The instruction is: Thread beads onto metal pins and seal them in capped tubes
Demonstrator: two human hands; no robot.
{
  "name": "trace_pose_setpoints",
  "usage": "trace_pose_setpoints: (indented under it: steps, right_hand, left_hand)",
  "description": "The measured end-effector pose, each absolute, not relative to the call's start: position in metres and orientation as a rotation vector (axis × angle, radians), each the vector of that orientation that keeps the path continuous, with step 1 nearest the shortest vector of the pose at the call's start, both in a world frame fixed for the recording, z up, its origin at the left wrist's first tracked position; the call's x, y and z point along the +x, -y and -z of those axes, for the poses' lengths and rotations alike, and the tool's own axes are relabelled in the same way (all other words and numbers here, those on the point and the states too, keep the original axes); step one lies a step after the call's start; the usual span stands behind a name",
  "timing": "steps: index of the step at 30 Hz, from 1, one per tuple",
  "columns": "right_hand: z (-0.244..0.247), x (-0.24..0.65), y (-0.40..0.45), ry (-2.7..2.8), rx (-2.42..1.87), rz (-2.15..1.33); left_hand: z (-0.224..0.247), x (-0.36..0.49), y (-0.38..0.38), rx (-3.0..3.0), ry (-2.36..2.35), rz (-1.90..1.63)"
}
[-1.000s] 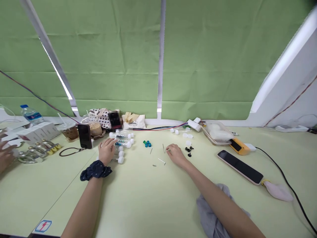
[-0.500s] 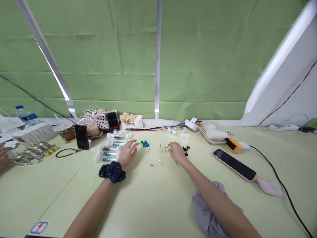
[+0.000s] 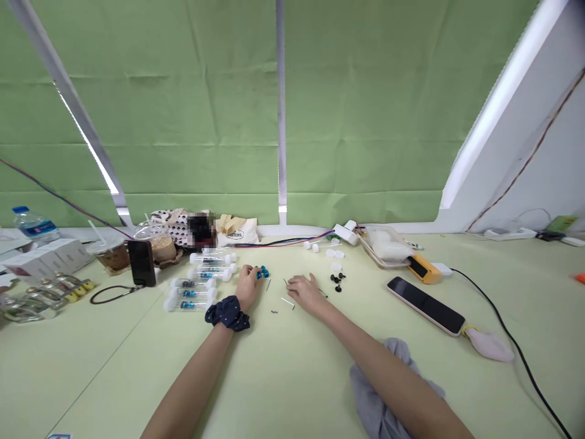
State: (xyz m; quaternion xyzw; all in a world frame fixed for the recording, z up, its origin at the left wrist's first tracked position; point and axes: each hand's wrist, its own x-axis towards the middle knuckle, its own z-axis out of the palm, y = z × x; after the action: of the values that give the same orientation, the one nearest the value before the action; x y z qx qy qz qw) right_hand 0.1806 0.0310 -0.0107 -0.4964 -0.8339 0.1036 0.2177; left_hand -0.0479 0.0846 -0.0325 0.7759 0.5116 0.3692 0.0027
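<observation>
My left hand (image 3: 248, 286), with a dark dotted scrunchie (image 3: 228, 313) round its wrist, has its fingers curled in at a small cluster of shiny blue balls (image 3: 262, 272); the fingertips are partly hidden. My right hand (image 3: 305, 294) lies low over several thin bent metal rods, fingers apart and partly covering them. One L-shaped metal rod (image 3: 287, 302) lies between the hands, and a straight rod (image 3: 268, 285) lies beside the balls. A tiny dark piece (image 3: 274, 312) sits nearer to me. Several small black pieces (image 3: 337, 278) are to the right of my right hand.
Clear tubes with white caps (image 3: 189, 293) lie in a row on the left. Loose white caps (image 3: 336, 267) are farther back. To the right are a phone (image 3: 426, 305), a yellow device (image 3: 424, 268) and a plastic tray (image 3: 381, 264). Another phone (image 3: 141, 263) stands upright at left.
My left hand has moved right, to the blue balls, and its fingers have curled in. My right hand has shifted left over the metal rods, away from the black pieces. The view has tilted slightly.
</observation>
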Motion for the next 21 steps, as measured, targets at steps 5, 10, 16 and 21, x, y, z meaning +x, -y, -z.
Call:
trace_pose_setpoints:
  steps: [5, 10, 16, 21]
  right_hand:
    - [0.017, 0.174, -0.034, 2.115, -1.491, -0.299]
    - [0.023, 0.166, -0.037, 2.063, -1.585, -0.284]
    - [0.026, 0.163, -0.038, 2.221, -1.585, -0.137]
    - [0.022, 0.161, -0.033, 2.292, -1.563, 0.033]
  left_hand:
    - [0.035, -0.052, -0.087, 2.330, -1.572, -1.196]
    - [0.029, -0.049, -0.081, 2.260, -1.476, -1.254]
    - [0.023, -0.043, -0.069, 2.288, -1.286, -1.271]
    - [0.018, -0.037, -0.059, 2.273, -1.233, -1.225]
